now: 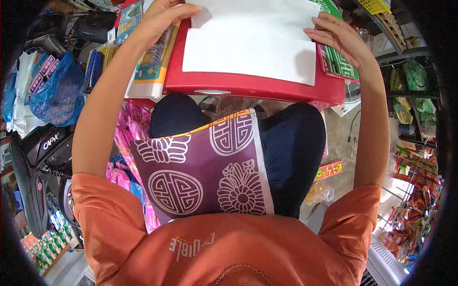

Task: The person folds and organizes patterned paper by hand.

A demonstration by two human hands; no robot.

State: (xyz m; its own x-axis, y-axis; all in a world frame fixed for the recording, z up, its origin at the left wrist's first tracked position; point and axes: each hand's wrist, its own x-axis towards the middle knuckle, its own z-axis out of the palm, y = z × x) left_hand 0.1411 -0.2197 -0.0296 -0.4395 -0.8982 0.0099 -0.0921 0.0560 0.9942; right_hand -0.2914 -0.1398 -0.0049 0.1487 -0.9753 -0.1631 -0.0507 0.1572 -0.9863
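Note:
White paper (pixel 248 55) lies over a red table (pixel 257 81), with an edge running across it like a fold or a second sheet. At its upper left, my left hand (pixel 167 14) has the thumb on the paper's edge; its fingers are partly cut off by the frame, and it looks closed on the paper. My right hand (pixel 338 40) rests by the right edge, fingers stretched out and touching or nearly touching the paper. Under that hand are green and red patterned sheets (pixel 341 62). A purple patterned sheet (pixel 210 167) with white motifs lies across my lap.
Printed blue and yellow sheets (pixel 150 66) lie at the table's left. Pink wrapped packets (pixel 133 121) hang below them. Blue plastic bags (pixel 62 90) and a black bike frame (pixel 36 162) stand left. Shelves with packaged goods (pixel 415 190) line the right.

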